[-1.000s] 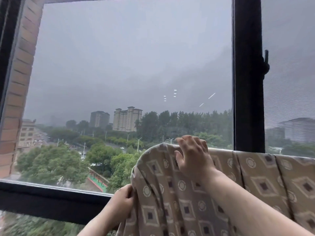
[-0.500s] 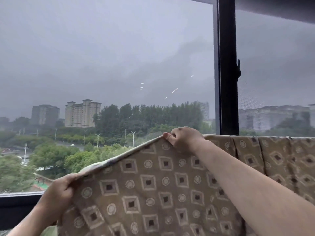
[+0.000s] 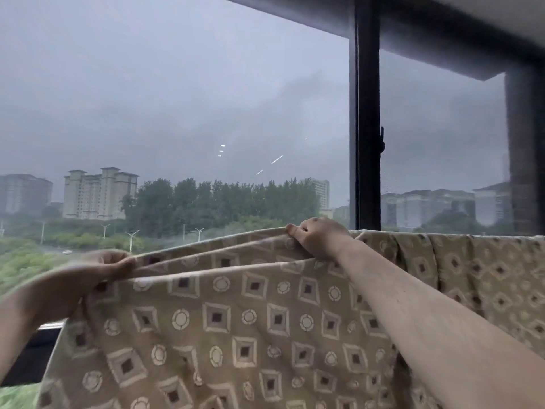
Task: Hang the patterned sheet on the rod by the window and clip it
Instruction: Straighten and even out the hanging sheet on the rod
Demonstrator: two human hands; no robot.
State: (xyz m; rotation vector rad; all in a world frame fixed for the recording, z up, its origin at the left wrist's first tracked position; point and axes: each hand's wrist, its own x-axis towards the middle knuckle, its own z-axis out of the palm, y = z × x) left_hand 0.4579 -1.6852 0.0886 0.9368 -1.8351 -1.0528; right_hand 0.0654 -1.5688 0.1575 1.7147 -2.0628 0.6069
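The patterned sheet [image 3: 230, 329], tan with dark squares and pale rings, fills the lower half of the head view in front of the window. Its right part [image 3: 486, 276] hangs draped over a rod that the cloth hides. My right hand [image 3: 315, 237] grips the sheet's top edge near the middle. My left hand [image 3: 103, 270], blurred, pinches the top edge at the left corner, lower than the right. The edge between them is pulled taut, with folds running along it. No clip is in sight.
A black vertical window frame bar [image 3: 364, 113] with a small latch [image 3: 382, 143] stands just behind the sheet. The dark lower sill [image 3: 32, 358] shows at bottom left. A dark overhang [image 3: 442, 31] crosses the top right. Beyond the glass are trees and buildings.
My left hand has pulled the sheet's left corner up and out to the left, spreading the bunched cloth into a taut edge. My right hand went from resting over the edge to gripping it.
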